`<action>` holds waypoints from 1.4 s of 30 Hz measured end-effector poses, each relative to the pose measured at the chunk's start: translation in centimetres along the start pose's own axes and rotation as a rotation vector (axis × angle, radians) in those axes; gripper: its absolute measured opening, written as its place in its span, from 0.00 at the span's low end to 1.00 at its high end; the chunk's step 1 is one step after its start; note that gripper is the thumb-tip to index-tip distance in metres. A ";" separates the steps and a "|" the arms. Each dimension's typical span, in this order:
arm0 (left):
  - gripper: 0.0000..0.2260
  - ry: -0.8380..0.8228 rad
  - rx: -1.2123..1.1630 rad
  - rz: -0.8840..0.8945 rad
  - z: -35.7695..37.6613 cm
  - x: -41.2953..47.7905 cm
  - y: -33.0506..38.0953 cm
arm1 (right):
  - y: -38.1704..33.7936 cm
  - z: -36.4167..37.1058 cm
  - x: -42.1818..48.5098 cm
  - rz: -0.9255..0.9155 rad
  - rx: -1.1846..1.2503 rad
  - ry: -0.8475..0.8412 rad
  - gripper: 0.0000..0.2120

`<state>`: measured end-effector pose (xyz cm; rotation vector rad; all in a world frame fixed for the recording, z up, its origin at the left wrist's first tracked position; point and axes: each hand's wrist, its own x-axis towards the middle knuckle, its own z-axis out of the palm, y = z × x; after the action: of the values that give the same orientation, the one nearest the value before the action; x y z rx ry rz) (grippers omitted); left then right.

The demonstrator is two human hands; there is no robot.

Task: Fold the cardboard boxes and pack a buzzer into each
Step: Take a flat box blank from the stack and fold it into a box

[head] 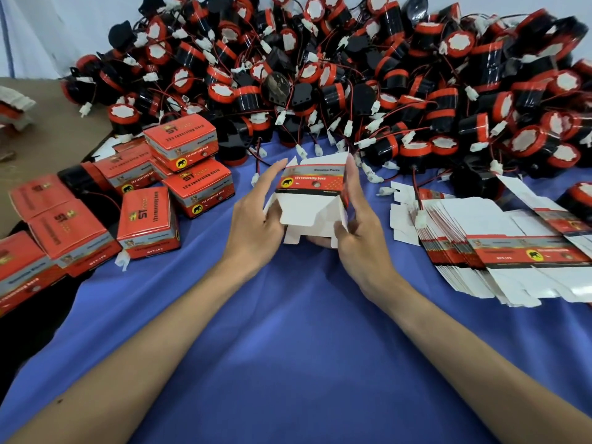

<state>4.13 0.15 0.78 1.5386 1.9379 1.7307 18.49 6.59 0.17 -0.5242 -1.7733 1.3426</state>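
Two hands: the left hand (256, 225) and right hand (358, 232) hold one half-formed box (312, 187) between them, just above the blue cloth (304, 331).
Left fingers: laid long against the box's left wall, thumb near the side flap, holding the box.
Right fingers: forefinger up the right wall, thumb bent at the lower flap, other fingers tucked beneath, holding the box.
Box state: opened square, its white bottom flaps (304, 216) still splayed and untucked; no buzzer shows inside.
Risk, flaps: tucked in the wrong order they probably won't lock, and a buzzer would drop through.
Risk, squeeze: uneven pressure from either palm could skew or crease the thin card.
Risk, wires: the buzzer heap (352, 75) lies just behind, trailing loose leads and white plugs; one could snag when a single buzzer is pulled and drag its neighbours.
Risk, stack: the fanned flat boxes (499, 251) sit near the right forearm; a brush might slide them.
Finished boxes (179, 187): piled at left, apart from the hands, so less exposed.
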 end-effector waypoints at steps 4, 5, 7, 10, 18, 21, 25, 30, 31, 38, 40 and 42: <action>0.22 -0.018 -0.454 -0.248 -0.1 0.5 -0.1 | 0.2 0.1 0.2 -0.042 -0.192 0.027 0.43; 0.22 -0.009 -0.509 -0.282 -0.1 0.6 0.0 | 0.3 0.0 0.2 -0.018 -0.148 0.025 0.42; 0.20 -0.007 -0.593 -0.314 -0.4 0.7 -0.1 | 0.3 -0.1 0.1 0.049 -0.013 0.030 0.40; 0.21 -0.063 -0.629 -0.267 -0.9 0.7 -0.2 | -0.3 -0.1 0.1 0.125 0.179 0.040 0.38; 0.29 -0.286 -0.210 0.173 -1.0 -0.3 0.0 | -0.6 -0.6 0.1 0.184 0.436 0.012 0.36; 0.30 -0.256 -0.081 0.265 -0.6 -0.3 0.2 | -0.6 -0.8 0.3 0.159 0.460 -0.024 0.34; 0.26 -0.226 -0.117 0.175 -0.8 -0.2 0.2 | -1.0 -1.0 0.1 0.165 0.496 -0.114 0.31; 0.23 -0.090 -0.189 0.082 -0.9 -0.2 0.5 | -1.0 -0.9 -0.2 0.144 0.312 -0.249 0.38; 0.23 -0.057 -0.210 0.061 -0.9 -0.1 0.5 | -1.0 -0.8 -0.3 0.141 0.249 -0.277 0.39; 0.18 0.081 -0.310 -0.079 -0.7 0.2 0.4 | -1.0 -0.6 -0.6 0.118 0.084 -0.315 0.42; 0.19 0.097 -0.315 -0.088 -0.5 0.2 0.4 | -1.0 -0.5 -0.6 0.118 0.104 -0.293 0.41; 0.21 0.073 -0.287 -0.066 -0.3 0.3 0.4 | -0.8 -0.3 -0.4 0.107 0.122 -0.217 0.37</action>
<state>3.97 0.12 1.34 1.3153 1.6581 1.9590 19.11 6.23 0.84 -0.4244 -1.8420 1.6234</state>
